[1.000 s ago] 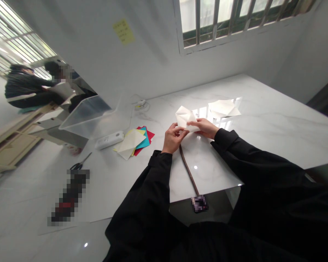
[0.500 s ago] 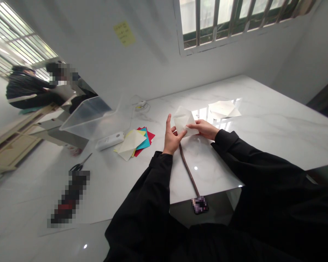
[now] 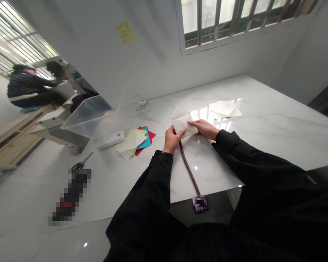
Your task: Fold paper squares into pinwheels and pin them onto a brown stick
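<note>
Between my two hands a folded sheet of white paper (image 3: 182, 120) is held above the table. My left hand (image 3: 172, 139) pinches its lower left edge, thumb on the front and fingers behind. On the right side, my right hand (image 3: 205, 128) grips the same sheet with the thumb on top; its other fingers are partly hidden beneath. Below the sheet a brown cord (image 3: 188, 165) runs toward the table's front edge, where it meets a blurred-out object (image 3: 200, 203). Its upper end is hidden by the paper and my left hand.
Left of my hands lies a stack of coloured paper (image 3: 133, 142) beside a white device (image 3: 111, 139). A clear plastic bin (image 3: 84, 114), scissors (image 3: 82, 163) and a blurred dark item (image 3: 71, 198) are farther left. More white paper (image 3: 225, 108) lies behind my right hand. Two people (image 3: 30, 87) sit far left.
My left index finger, raised before, has come down behind the paper, so the left hand now closes on its edge. The sheet has tilted slightly; my right hand stays nearly in place.
</note>
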Demonstrator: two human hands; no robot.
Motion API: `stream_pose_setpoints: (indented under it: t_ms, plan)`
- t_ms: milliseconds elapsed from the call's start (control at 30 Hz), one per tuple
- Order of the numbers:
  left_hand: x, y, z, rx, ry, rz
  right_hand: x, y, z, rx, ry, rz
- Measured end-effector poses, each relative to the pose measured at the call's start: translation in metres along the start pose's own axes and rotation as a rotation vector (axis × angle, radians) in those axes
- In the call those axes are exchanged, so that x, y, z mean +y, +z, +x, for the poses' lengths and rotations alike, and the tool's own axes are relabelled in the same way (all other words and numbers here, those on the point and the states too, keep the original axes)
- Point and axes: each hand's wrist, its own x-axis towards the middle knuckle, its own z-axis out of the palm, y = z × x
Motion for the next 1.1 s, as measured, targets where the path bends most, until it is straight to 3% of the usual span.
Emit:
stream_pose_setpoints:
  t_ms: [300, 533, 733, 933, 1100]
  plan:
    - [0.005, -0.001, -0.002, 0.039, -0.044, 0.029, 0.006, 0.001, 0.0, -0.003, -0.141, -0.042]
    - [0.005, 0.0, -0.001, 0.044, -0.078, -0.017, 0.0, 0.001, -0.005, -0.031, -0.141, -0.143]
    - [0.01, -0.006, 0.0, -0.037, -0.168, -0.13, 0.003, 0.0, 0.0, 0.06, -0.095, -0.096]
    - [0.016, -0.016, 0.002, -0.022, -0.234, -0.06, 0.004, -0.002, 0.004, 0.116, -0.088, -0.051]
    - [0.014, -0.016, 0.002, -0.001, -0.194, -0.029, 0.004, -0.002, 0.005, 0.13, -0.086, -0.028]
